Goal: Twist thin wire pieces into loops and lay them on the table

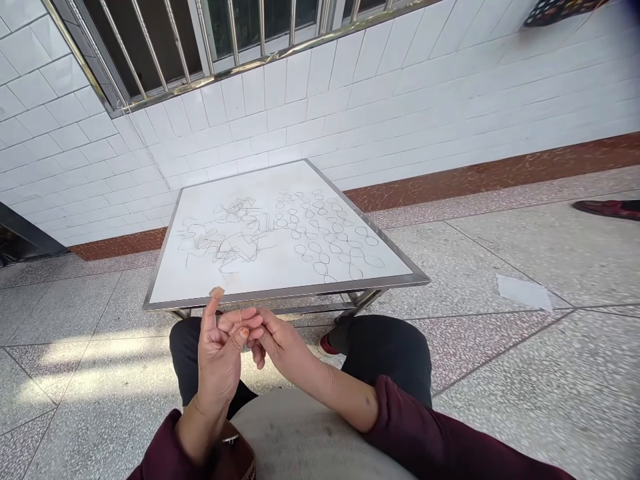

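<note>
In front of my lap, just short of the table's near edge, my left hand (220, 353) and my right hand (283, 347) meet at the fingertips. A thin wire (241, 315) shows as a fine line across a finger of my left hand; most of it is hidden. My left thumb and fingers are closed, with one finger pointing up. Right-hand fingers pinch against the left fingertips. On the white table (280, 277), thin bent wire pieces (235, 243) lie tangled at the left. Several wires shaped into figure-eight loops (325, 233) are spread at the right.
Behind the table stands a white tiled wall (280, 127) with a barred window (225, 40). A white paper scrap (524, 293) lies on the speckled floor at the right. Another person's dark red shoe (607, 209) is at the right edge. My knees are beneath the table's front.
</note>
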